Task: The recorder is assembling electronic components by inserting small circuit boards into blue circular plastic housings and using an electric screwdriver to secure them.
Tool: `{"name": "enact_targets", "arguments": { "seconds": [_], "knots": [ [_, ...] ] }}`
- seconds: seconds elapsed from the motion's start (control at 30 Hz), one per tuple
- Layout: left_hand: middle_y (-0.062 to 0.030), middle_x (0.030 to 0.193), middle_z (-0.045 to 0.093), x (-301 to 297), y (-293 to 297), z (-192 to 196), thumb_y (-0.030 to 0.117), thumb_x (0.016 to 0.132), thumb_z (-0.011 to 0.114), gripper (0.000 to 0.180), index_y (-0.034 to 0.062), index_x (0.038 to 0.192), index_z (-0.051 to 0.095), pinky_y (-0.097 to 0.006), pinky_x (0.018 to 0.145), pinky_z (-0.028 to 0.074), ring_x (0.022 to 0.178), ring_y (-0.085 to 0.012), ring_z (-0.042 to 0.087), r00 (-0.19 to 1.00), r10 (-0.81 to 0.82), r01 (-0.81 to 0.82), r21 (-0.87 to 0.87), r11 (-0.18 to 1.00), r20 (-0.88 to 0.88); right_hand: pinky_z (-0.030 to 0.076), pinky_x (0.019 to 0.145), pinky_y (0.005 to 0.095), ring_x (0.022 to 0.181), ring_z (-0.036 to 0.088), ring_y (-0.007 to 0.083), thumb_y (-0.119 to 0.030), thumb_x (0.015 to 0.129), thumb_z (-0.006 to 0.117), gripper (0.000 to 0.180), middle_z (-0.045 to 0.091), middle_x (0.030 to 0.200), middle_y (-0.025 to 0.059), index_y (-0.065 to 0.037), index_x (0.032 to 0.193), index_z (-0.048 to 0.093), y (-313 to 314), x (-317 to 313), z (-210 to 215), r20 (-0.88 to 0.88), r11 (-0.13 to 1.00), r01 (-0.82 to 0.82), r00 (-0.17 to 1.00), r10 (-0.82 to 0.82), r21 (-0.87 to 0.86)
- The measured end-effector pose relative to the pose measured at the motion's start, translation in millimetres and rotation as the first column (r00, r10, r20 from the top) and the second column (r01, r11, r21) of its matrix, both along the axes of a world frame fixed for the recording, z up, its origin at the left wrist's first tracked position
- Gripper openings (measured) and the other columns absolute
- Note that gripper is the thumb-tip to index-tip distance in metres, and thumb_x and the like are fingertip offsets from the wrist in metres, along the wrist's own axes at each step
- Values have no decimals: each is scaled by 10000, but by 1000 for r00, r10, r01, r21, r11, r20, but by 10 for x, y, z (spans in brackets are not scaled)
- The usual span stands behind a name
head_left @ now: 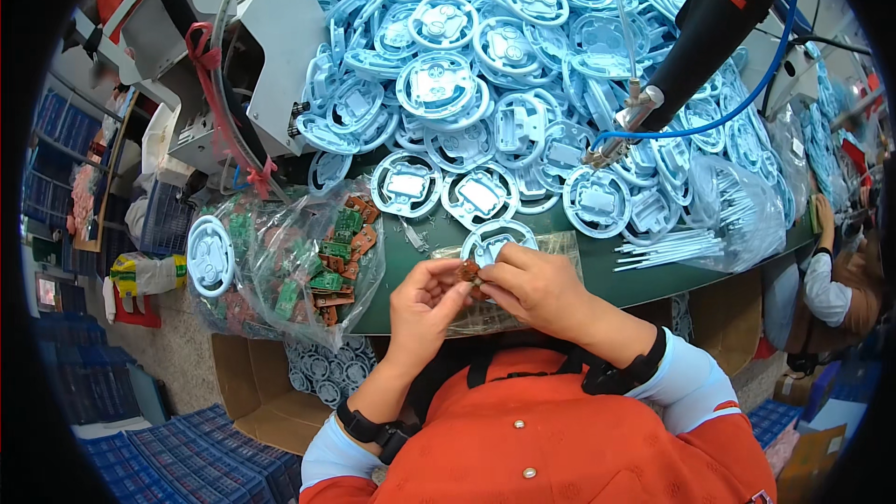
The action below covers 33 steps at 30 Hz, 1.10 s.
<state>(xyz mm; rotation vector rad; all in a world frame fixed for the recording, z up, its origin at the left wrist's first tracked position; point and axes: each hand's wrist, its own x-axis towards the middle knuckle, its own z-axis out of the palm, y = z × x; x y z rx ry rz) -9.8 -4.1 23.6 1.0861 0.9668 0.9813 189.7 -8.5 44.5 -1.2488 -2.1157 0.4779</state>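
My left hand point(425, 306) and my right hand point(541, 291) meet over the near edge of the green table. Between their fingertips is a small brown circuit board point(469, 271), partly covered by the fingers. Just beyond the fingers lies a light-blue plastic ring-shaped housing point(499, 235), its near part hidden by my right hand. Under my hands is a worn mat point(564, 252). To the left, a clear plastic bag point(289, 247) holds green and brown circuit boards point(338, 266).
A large heap of light-blue housings point(443, 23) fills the far side. A black cylindrical power tool point(723, 23) with a blue hose slants in from upper right. White sticks point(672, 250) lie at right. A cardboard box point(261, 383) stands below left. Another person's hand point(824, 215) shows far right.
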Motion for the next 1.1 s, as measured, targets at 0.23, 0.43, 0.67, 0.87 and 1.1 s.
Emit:
{"name": "enact_targets", "arguments": {
  "seconds": [0.23, 0.43, 0.67, 0.87, 1.1],
  "knots": [
    [-49, 895, 630, -306, -4, -98, -36, 922, 624, 400, -6, 1309, 523, -241, 658, 523, 754, -122, 651, 974, 218, -220, -17, 975, -63, 511, 622, 356, 788, 618, 235, -162, 797, 700, 241, 543, 880, 65, -60, 1000, 621, -234, 218, -133, 329, 994, -109, 939, 97, 17],
    [-8, 820, 612, -219, -105, -229, 7, 888, 699, 235, 11, 1123, 691, -217, 599, 476, 679, -74, 576, 911, 147, -83, 179, 980, -385, 501, 672, 332, 816, 591, 227, -129, 814, 601, 235, 543, 907, 69, -54, 1035, 630, -313, 651, -212, 407, 982, -137, 911, 72, 132],
    [-70, 873, 611, -219, -151, -249, 9, 793, 755, 287, 50, 1074, 712, -328, 636, 470, 738, -224, 572, 747, 261, 134, 523, 842, -611, 492, 610, 323, 768, 583, 215, -113, 797, 628, 239, 533, 862, 61, -42, 1024, 639, -411, 695, -252, 360, 982, -78, 933, 12, 171],
    [-53, 970, 627, -95, 39, -233, 29, 760, 765, 283, 70, 1033, 704, -387, 793, 445, 913, -271, 562, 687, 312, 326, 663, 674, -656, 489, 606, 322, 758, 576, 205, -107, 784, 637, 229, 515, 832, 49, -42, 1003, 638, -434, 622, -234, 380, 984, -96, 924, 31, 153],
    [-51, 813, 581, -92, 25, -165, 37, 784, 750, 199, 94, 968, 697, -391, 732, 412, 806, -266, 547, 646, 265, 380, 602, 702, -716, 499, 579, 335, 710, 603, 224, -88, 743, 755, 349, 570, 845, 59, -52, 1078, 661, -429, 561, -101, 264, 986, -117, 961, 82, 120]
  ]
}}
